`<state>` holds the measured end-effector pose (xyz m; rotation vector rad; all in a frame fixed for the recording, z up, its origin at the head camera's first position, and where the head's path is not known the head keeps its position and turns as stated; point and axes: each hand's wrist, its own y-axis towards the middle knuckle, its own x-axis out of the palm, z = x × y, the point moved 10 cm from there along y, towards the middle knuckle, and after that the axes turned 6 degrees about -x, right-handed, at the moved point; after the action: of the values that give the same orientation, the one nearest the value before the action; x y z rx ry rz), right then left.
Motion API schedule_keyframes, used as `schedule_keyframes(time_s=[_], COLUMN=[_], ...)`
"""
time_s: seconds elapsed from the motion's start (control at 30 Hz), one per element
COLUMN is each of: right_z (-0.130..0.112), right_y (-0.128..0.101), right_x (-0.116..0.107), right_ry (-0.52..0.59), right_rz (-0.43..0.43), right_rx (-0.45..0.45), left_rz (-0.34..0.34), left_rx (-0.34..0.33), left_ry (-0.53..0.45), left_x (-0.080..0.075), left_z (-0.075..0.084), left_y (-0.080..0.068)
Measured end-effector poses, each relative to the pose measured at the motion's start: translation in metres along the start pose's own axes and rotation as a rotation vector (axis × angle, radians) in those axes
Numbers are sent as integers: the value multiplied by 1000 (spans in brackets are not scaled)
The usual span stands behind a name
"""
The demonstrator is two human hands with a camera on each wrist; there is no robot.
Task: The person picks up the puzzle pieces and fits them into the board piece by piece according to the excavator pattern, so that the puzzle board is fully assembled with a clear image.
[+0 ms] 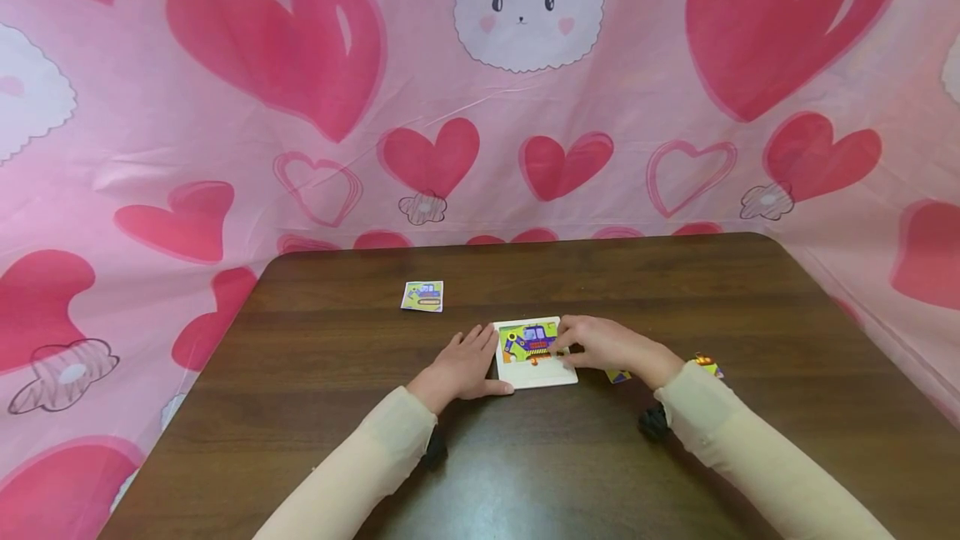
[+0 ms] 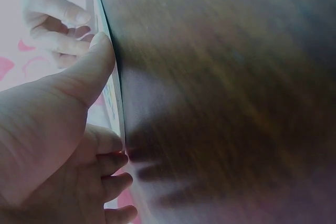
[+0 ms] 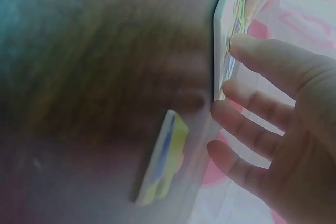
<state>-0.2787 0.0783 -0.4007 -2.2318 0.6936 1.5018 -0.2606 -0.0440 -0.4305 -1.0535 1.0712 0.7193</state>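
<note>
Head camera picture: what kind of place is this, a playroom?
Probably a small play corner set up for puzzles, though I can't be sure. A pink cloth with hearts and bunnies hangs behind a dark wooden table, and a picture puzzle board lies on it between a person's two hands.

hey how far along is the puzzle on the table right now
Mostly done: the digger picture fills the upper part of the white puzzle tray. In hand: the left hand steadies the tray's edge while the right hand presses on the picture. Left: the lower strip looks bare, and loose pieces lie beside the right wrist; a small card sits apart.
</note>
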Motion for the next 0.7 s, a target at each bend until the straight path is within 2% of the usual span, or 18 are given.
schedule_keyframes(time_s=[0.3,0.53,0.7], right_z=[8,17,22], right_y=[-9,-26,-39], right_x=[-5,-9,-10], right_ry=[21,49,66], right_rz=[56,76,78], right_rx=[36,97,97], left_rz=[-10,-7,-5], left_rx=[-9,-12,-11], left_ry=[8,7,3], left_x=[2,3,3], left_z=[-2,-2,-2], left_y=[2,3,4])
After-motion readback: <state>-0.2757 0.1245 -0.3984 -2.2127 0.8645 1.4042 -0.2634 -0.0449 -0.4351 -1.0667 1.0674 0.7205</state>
